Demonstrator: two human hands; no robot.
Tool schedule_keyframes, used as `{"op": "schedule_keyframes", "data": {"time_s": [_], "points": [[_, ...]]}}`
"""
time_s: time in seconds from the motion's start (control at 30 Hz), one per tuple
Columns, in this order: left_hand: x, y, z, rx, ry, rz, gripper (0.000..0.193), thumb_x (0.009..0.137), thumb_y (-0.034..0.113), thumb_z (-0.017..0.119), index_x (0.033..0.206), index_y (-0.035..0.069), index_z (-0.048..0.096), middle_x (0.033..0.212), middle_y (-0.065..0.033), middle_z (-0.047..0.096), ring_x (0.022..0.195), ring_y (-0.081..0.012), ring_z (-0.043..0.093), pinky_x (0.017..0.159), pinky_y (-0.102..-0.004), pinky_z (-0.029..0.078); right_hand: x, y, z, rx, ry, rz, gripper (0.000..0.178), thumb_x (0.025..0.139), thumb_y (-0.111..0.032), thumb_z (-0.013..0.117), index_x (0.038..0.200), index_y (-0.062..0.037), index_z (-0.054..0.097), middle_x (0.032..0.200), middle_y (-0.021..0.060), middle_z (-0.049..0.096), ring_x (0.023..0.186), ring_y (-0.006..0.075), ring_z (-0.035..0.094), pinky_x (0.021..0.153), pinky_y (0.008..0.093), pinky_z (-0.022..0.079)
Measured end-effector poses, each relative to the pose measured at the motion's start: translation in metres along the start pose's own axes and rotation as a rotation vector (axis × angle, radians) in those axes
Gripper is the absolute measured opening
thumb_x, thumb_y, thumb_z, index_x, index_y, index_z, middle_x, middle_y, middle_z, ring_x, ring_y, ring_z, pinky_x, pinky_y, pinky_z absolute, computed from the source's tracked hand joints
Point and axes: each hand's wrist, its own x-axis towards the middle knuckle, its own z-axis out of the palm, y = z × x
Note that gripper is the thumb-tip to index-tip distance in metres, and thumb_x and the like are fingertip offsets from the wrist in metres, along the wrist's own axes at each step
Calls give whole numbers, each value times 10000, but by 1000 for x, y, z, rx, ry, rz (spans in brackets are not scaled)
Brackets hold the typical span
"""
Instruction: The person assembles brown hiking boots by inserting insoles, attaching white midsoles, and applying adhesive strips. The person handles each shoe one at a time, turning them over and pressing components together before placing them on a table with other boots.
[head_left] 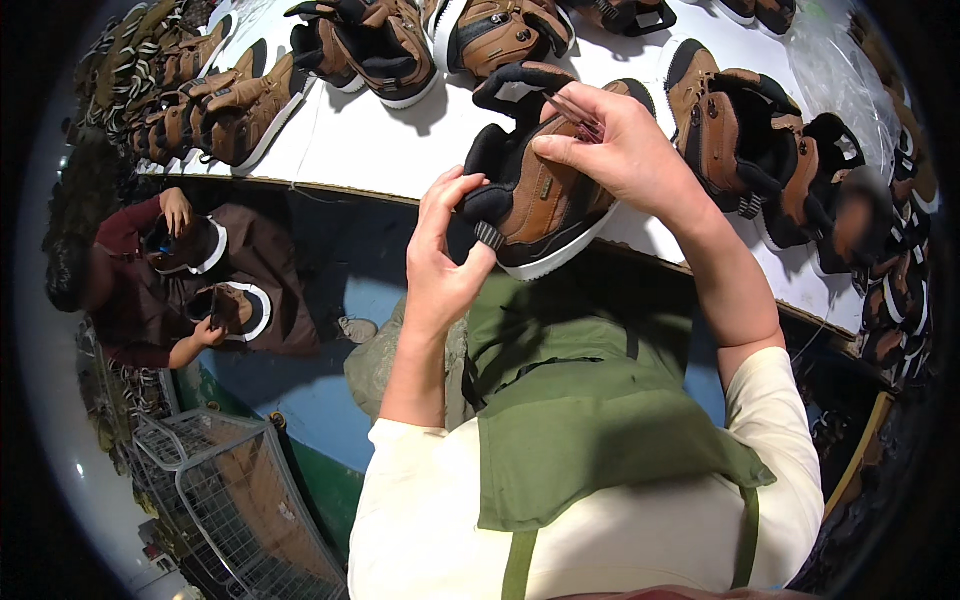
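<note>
just right of left hand (442, 240), gripped at heel end: brown shoe (545, 205); right hand (632, 150) pinching thin reddish strands (580, 122) by its opening; more shoes (732, 125) right of that hand on white surface (340, 140).

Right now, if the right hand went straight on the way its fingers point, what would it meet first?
The right hand would likely meet the brown shoe at its fingertips, around the black padded tongue; exact depth is unclear in this view.
</note>
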Motion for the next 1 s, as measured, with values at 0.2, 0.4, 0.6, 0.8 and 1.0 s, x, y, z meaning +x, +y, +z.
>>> {"op": "schedule_keyframes", "data": {"time_s": [0.2,0.4,0.6,0.8,1.0], "points": [[3,10,-2,-175,-15,-84,524,698,30,659,1207,-35,553,1188,-148,575,1173,-249,526,1051,-366,359,2,11,4,-72,96,-155,276,824,-180,703,961,37,600,789,85,633,723,123,596,663,274,490],[4,3,18,137,64,-107,346,719,22,748,1045,8,634,1020,-105,621,946,-194,591,824,-302,477,-1,9,11,-79,99,-159,324,795,-235,709,949,37,623,769,147,659,696,208,654,637,326,499],[8,0,17,-334,69,-328,253,816,5,703,1061,-28,645,935,-40,644,824,-73,589,746,-210,488,3,11,12,-142,115,-195,305,791,-224,703,937,34,635,770,193,662,720,292,675,643,351,504],[10,-8,10,-461,81,-379,273,821,-19,681,1089,-44,639,956,-63,664,851,-91,610,788,-217,495,9,9,13,-190,68,-171,261,811,-192,689,932,30,628,771,162,645,726,237,631,647,335,495],[9,-11,9,-504,79,-409,253,844,-11,650,1093,-53,634,981,-74,664,865,-104,615,811,-226,493,11,13,18,-149,41,-160,210,843,-128,675,939,41,595,733,61,598,681,86,525,644,265,462]]}}
